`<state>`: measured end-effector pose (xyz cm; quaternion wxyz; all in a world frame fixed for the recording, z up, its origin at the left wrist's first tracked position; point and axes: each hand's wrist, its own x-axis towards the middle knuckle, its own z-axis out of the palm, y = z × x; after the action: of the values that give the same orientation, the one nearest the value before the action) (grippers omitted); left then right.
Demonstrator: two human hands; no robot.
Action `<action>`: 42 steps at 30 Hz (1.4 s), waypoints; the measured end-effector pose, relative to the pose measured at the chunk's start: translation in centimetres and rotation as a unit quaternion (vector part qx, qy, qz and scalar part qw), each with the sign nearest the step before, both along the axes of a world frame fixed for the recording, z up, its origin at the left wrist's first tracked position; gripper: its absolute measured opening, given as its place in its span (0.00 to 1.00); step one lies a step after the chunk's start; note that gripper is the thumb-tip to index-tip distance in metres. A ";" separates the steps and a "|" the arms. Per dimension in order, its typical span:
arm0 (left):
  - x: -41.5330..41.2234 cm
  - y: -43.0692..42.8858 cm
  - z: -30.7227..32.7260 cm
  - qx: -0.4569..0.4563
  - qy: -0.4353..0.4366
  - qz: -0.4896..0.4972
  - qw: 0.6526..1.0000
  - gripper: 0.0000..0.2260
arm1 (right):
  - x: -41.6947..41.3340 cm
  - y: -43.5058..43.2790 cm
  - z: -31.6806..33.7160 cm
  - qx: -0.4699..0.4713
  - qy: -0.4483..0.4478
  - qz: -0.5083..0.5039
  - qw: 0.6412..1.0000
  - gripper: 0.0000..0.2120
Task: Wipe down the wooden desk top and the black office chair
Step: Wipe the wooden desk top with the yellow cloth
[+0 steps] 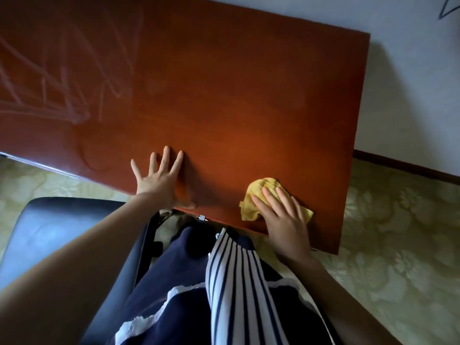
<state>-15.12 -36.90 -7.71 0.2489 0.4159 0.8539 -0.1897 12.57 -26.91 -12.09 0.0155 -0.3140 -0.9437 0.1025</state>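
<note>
Black office chair: seat at lower left, with a strip of patterned floor between it and the desk's near edge. Wooden desk top: pale scribble marks cover its left part; the middle and right parts are bare surface up to the far and right edges. Left hand: palm flat on the desk just inside the near edge, fingers straight and spread, holding nothing. Yellow cloth: crumpled, lying on the desk at the near edge, towards the right corner. Right hand: fingers straight, pressing down on the cloth, wrist overhanging the near edge. Floor lies beyond the right edge, up to the wall
</note>
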 end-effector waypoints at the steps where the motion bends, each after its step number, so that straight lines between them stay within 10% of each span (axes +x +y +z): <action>1: -0.1 -0.2 0.0 0.005 -0.003 0.005 1.000 0.62 | 1.4 0.1 0.0 -0.003 0.003 -0.021 1.000 0.26; 16: 0.3 -4.6 -0.9 0.179 -0.021 0.061 0.982 0.52 | -5.1 2.4 2.5 -0.113 -0.035 -0.365 0.923 0.25; 33: -12.9 -20.9 -0.2 0.207 -0.023 0.245 0.947 0.47 | -26.3 -11.5 1.7 -0.043 -0.127 -0.055 0.989 0.25; 42: -15.4 -23.2 -1.2 0.189 -0.037 0.326 0.926 0.46 | -36.8 -13.3 1.2 -0.007 -0.133 0.294 0.946 0.25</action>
<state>-30.54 -60.09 -8.93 0.2453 0.1608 0.9525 0.0820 -24.26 -40.18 -10.85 -0.1434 -0.0334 -0.9869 0.0659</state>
